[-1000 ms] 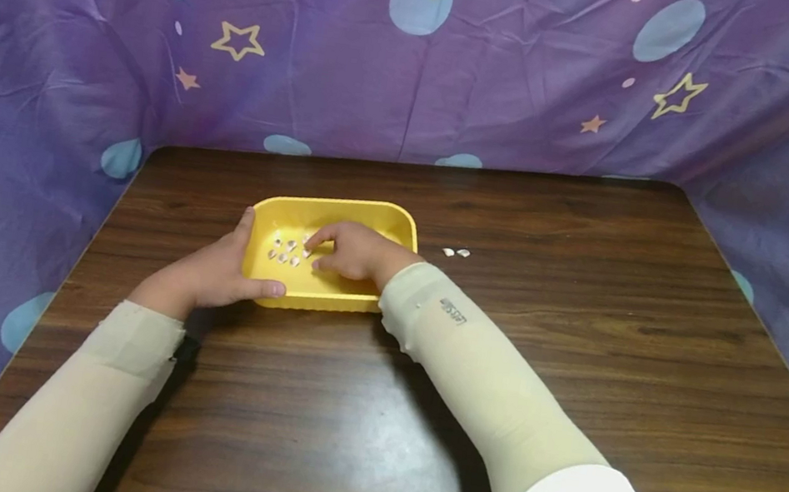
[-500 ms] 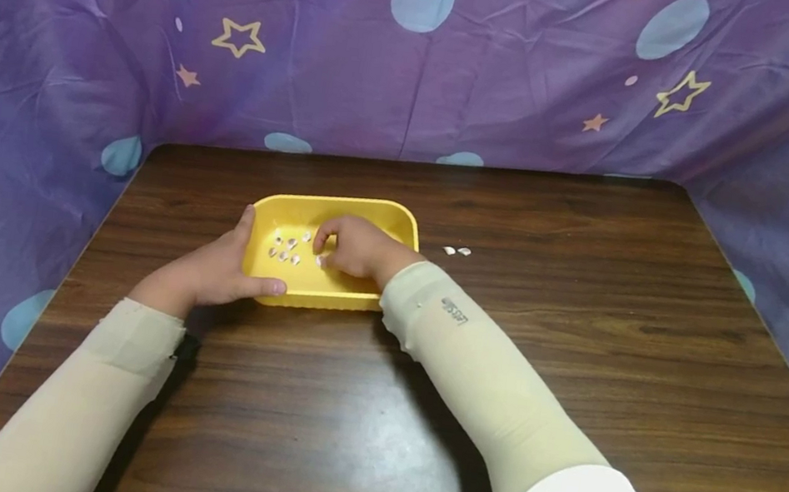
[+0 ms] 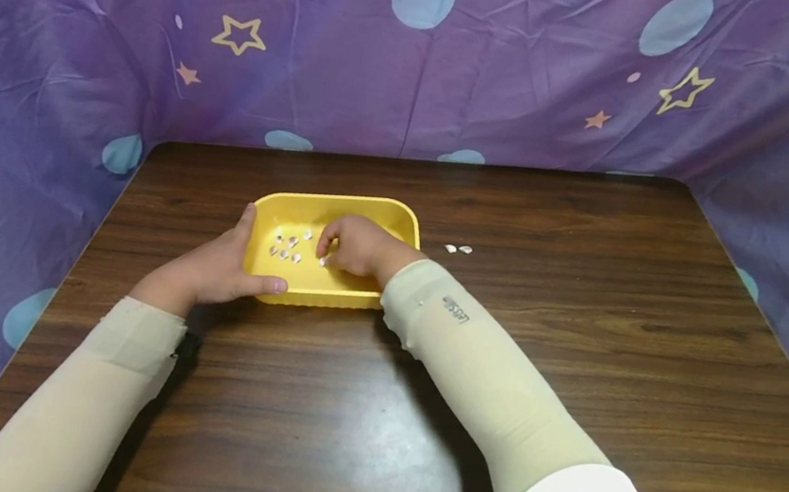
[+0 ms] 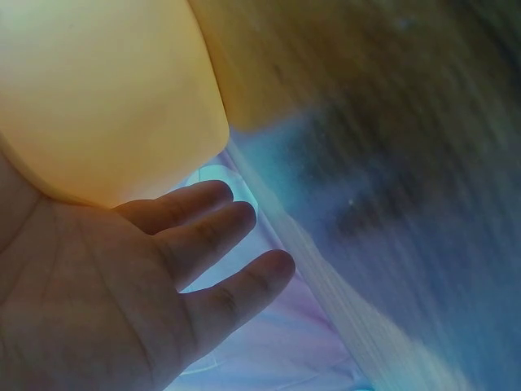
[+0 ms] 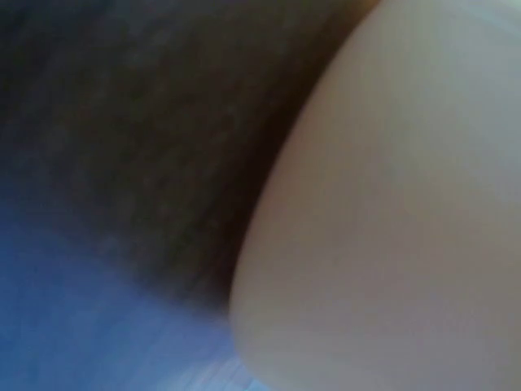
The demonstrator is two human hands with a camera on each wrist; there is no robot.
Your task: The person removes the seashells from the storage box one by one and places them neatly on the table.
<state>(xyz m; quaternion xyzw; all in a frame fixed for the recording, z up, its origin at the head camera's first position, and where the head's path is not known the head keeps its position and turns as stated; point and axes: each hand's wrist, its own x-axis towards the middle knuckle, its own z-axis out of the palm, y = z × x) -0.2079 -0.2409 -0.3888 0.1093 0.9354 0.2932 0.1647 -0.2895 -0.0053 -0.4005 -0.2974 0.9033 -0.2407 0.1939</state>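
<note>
A yellow tray (image 3: 327,297) stands on the wooden table. Inside its left half lie several small whitish shell-like pieces (image 3: 284,254). My right hand (image 3: 360,248) reaches down into the tray, its index finger and thumb bent together at one small shell-like piece (image 3: 322,262), apart from the others. My left hand (image 3: 213,267) rests against the tray's left end, with the thumb on the front rim and the fingers along the left side. In the left wrist view, the fingers (image 4: 224,297) are loosely extended beside the tray wall (image 4: 114,98). The right wrist view shows only a blurred pale surface.
Two more whitish pieces (image 3: 458,249) lie on the table to the right of the tray. The dark wooden table (image 3: 614,352) extends to the right and towards me. A purple patterned cloth (image 3: 419,73) hangs behind and at both sides.
My right hand has shifted slightly right inside the tray, its finger and thumb drawing closer together. One shell-like piece has moved right with it, away from the group. My left hand has stayed put.
</note>
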